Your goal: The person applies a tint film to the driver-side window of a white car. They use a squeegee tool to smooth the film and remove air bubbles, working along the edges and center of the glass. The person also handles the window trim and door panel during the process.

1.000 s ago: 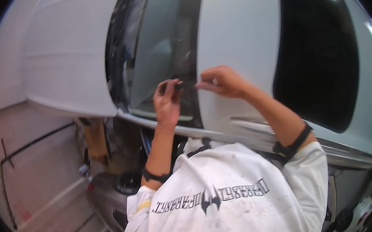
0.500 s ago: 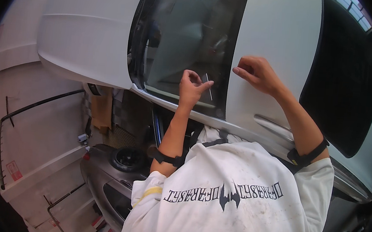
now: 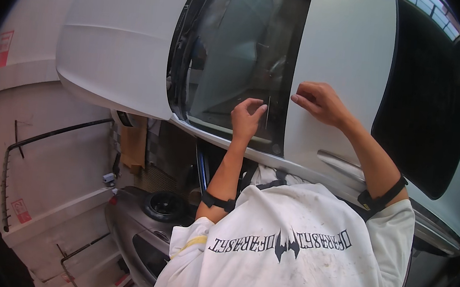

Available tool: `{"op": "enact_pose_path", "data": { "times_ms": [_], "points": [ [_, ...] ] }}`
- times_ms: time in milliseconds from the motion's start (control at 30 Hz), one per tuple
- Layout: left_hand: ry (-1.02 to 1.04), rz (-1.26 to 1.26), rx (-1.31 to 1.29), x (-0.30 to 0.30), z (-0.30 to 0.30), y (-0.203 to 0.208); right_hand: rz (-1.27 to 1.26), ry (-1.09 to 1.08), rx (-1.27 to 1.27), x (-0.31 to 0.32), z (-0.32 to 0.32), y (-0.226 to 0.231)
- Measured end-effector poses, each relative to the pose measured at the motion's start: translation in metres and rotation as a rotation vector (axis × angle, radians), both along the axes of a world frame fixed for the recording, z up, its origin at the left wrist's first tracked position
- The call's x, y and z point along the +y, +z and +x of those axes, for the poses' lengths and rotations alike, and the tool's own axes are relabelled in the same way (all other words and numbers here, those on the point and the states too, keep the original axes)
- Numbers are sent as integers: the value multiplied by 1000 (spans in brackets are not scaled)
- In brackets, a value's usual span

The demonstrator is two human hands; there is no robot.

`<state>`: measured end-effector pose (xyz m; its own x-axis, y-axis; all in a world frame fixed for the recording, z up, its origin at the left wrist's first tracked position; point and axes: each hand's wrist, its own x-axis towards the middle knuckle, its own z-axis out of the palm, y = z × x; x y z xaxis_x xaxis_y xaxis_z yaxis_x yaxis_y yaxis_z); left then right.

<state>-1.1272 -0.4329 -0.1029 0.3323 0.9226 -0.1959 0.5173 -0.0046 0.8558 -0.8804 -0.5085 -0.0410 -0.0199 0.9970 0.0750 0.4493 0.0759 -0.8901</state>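
Observation:
A thin, flat strip with a pale edge (image 3: pixel 267 114) is pinched between the thumb and fingers of my left hand (image 3: pixel 246 114). It stands almost edge-on over the car's windshield (image 3: pixel 239 45), close to the glass's roof-side border. Whether it touches the glass I cannot tell. My right hand (image 3: pixel 320 102) is beside that border, above the light-coloured roof (image 3: pixel 345 44). Its fingers are curled, with the thumb drawn in to them; whatever they may hold is hidden.
The car's hood (image 3: pixel 111 49) spreads to the left, and a dark glass panel (image 3: pixel 422 101) lies right of the roof. A door handle-like silver trim (image 3: pixel 339 164) is near my right forearm. A grey car part with a black wheel (image 3: pixel 163 206) and wall pipes (image 3: pixel 59 135) are at lower left.
My left hand has shifted slightly towards the roof, turning the strip from a slant to nearly upright. My right hand stays by the roof edge. The whole view has moved a little.

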Motion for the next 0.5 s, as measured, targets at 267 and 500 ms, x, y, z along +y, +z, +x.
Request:
{"op": "enact_pose_path", "data": {
  "times_ms": [267,500],
  "points": [
    [-77,-54,-4,-4,23,13,24,4,-40,-1,-1,-3],
    [-4,-32,21,6,7,2,13,25,-39,-1,0,1]
  ]
}}
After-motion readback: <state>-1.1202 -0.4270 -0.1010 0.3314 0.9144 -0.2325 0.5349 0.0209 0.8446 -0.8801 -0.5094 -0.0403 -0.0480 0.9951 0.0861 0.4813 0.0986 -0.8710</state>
